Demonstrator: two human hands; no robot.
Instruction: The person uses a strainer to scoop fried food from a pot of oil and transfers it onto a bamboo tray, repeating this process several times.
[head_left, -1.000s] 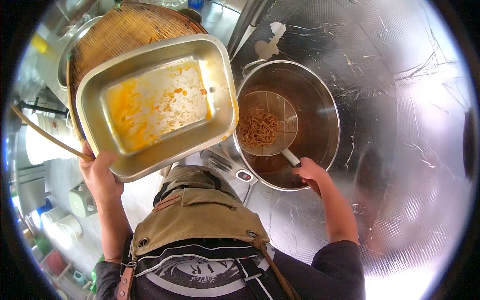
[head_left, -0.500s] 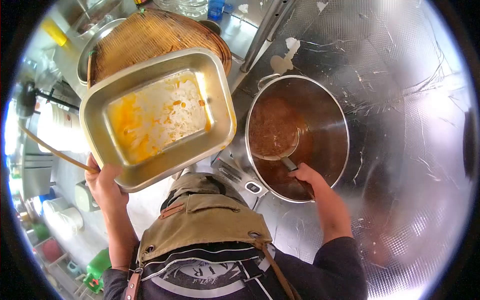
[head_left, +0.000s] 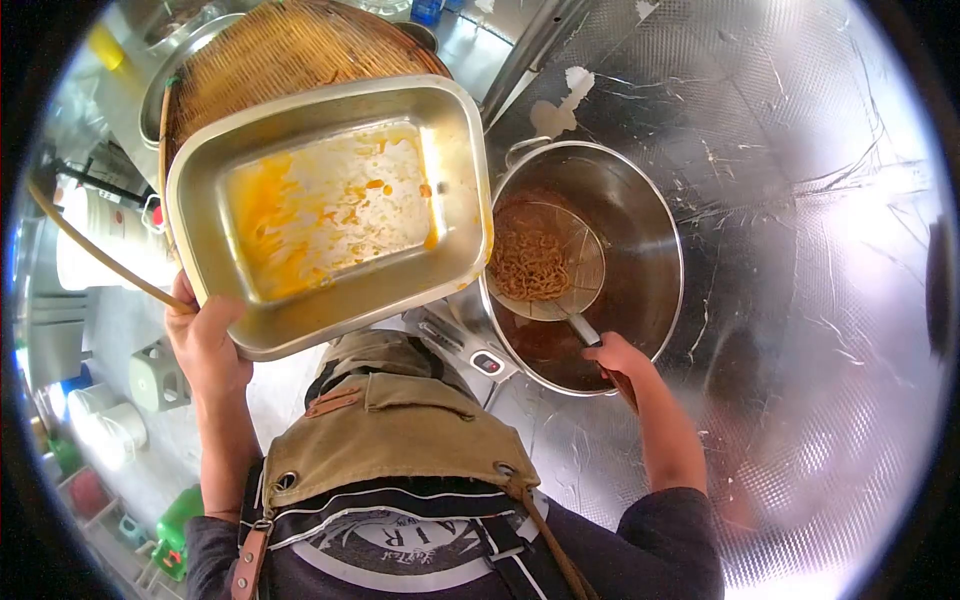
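Observation:
My left hand (head_left: 208, 345) grips the near-left corner of a rectangular metal tray (head_left: 330, 215), whose inside is smeared with orange liquid. A thin wooden stick (head_left: 100, 255) also runs into that hand. My right hand (head_left: 622, 362) is closed round the handle of a round wire strainer (head_left: 583, 262). Brown noodle-like strands (head_left: 530, 264) lie in the strainer, inside a tall metal pot (head_left: 655, 240) with dark reddish-brown liquid (head_left: 540, 350) at its bottom. The tray's right edge is close to the pot's left rim.
Behind the tray is a woven bamboo basket (head_left: 300, 50). A device with a small display (head_left: 487, 362) sits at the pot's near-left side. Foil-like sheeting (head_left: 800, 300) covers the right side. White buckets (head_left: 105, 240) and a green container (head_left: 180, 520) are at the left.
The strainer has come up out of the brown liquid with strands in it. The tray appears slightly farther right and up in view, nearer the pot.

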